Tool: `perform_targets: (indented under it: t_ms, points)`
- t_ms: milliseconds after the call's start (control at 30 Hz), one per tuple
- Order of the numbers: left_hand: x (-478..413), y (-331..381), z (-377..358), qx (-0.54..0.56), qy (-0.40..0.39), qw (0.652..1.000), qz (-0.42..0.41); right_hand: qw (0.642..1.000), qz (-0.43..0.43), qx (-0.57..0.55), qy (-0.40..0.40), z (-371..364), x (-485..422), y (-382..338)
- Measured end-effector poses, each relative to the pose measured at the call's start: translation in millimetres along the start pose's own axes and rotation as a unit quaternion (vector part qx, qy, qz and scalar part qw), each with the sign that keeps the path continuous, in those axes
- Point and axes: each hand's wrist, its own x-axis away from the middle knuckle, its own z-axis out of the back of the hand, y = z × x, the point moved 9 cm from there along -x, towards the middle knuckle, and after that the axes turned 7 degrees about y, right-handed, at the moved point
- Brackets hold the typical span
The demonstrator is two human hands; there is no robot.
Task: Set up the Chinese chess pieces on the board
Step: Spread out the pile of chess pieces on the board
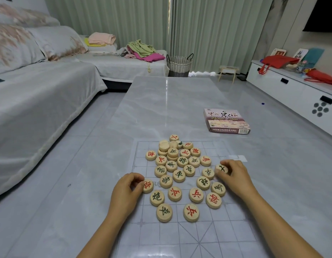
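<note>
Grey marble-look low table (170, 101) in a living room; grey-covered sofa (40, 101) to the left, pale green curtains (124, 19) behind.

Containers:
- Woven grey-and-white basket (179, 65) with two dark handles stands on the floor by the curtains. Contents can't be made out.
- Flat purple-and-white cardboard chess box (226, 121), lettered "Chinese chess", lies closed on the table's right side, well apart from the pieces. Nothing of its inside shows.
- Red fabric bag (278, 61) sits on the white cabinet (284, 86) at right. Contents unclear.

Task items:
- Thin translucent board sheet (226, 229) with a pale printed grid lies flat on the near end of the table.
- Round pale wooden chess pieces (180, 164) sit in a loose cluster on the sheet's far and middle part, in no order.
- Most lie face up, with characters in red or dark ink. Several at the far end are stacked, and a few show blank backs.

Hands:
- The left hand (126, 192) is at the cluster's left edge, fingers curled round a red-lettered disc (148, 186) lying on the sheet.
- The right hand (234, 175) is at the right edge, thumb and fingers pinching a dark-lettered disc (222, 168). Can't tell whether it is off the sheet.
</note>
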Motion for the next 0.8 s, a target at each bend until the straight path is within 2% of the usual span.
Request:
perform_targets:
  t_ms: [133, 300, 500, 633, 733, 800]
  points:
    - [-14, 6, -10, -0.036, -0.011, 0.999, 0.021, 0.997, 0.031, -0.043, 0.048, 3, 7, 0]
    - [-48, 57, -62, -0.136, -0.035, 0.985, -0.096, 0.996, 0.042, -0.067, 0.052, 6, 8, -2]
    - [-78, 73, -116, -0.286, -0.129, 0.935, -0.168, 0.993, 0.030, -0.094, 0.060, 7, 5, 1]
    - [-79, 72, -93, -0.214, -0.081, 0.962, -0.148, 0.993, 0.031, -0.094, 0.060, 6, 5, 1]
    - [-74, 49, -48, -0.157, -0.029, 0.983, -0.089, 0.992, 0.031, -0.101, 0.063, 8, 5, 1]
    - [-66, 24, -24, -0.155, -0.025, 0.987, -0.043, 0.992, 0.036, -0.100, 0.064, 8, 6, 0]
